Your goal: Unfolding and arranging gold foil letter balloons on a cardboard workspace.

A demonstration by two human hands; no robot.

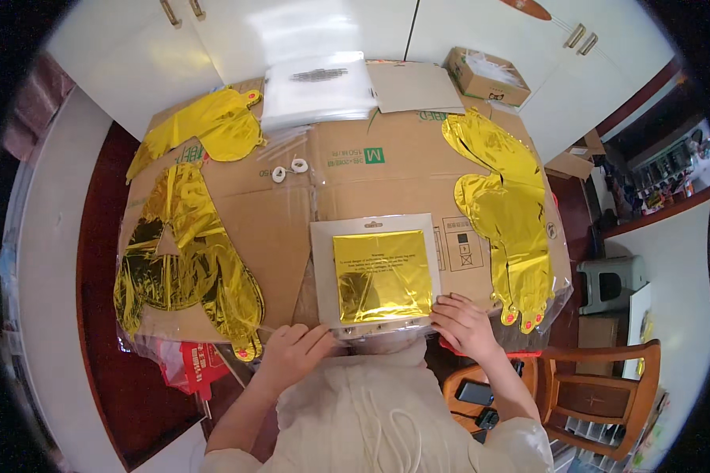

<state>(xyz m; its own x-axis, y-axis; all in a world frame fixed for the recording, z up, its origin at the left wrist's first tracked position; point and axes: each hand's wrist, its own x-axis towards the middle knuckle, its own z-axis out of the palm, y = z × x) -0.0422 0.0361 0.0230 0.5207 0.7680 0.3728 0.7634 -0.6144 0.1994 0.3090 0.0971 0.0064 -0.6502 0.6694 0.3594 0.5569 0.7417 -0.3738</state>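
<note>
In front of me lies a flat clear plastic bag (pixel 318 272) holding a white card with a hanging slot. On the card sits a folded square of gold foil (pixel 383 296) with dark print across it. My right hand (pixel 464 323) has its curled fingers on the packet's lower right corner; the thumb is hidden. My left hand (pixel 298 353) is closed at the bag's lower left edge, fingertips on the clear film. Large flat gold foil balloons flank the packet: a letter-shaped one (pixel 189 244) on the left and a long one with red-tipped ends (pixel 513 213) on the right.
Flattened cardboard (pixel 355 197) covers the table. Two small white rolls (pixel 289 169) lie beyond the packet. Farther back are stacked clear bags (pixel 319 87), grey-brown cards (pixel 414 88), an open carton (pixel 489 77) and another gold balloon (pixel 205 126). A wooden chair (pixel 599 386) stands at right.
</note>
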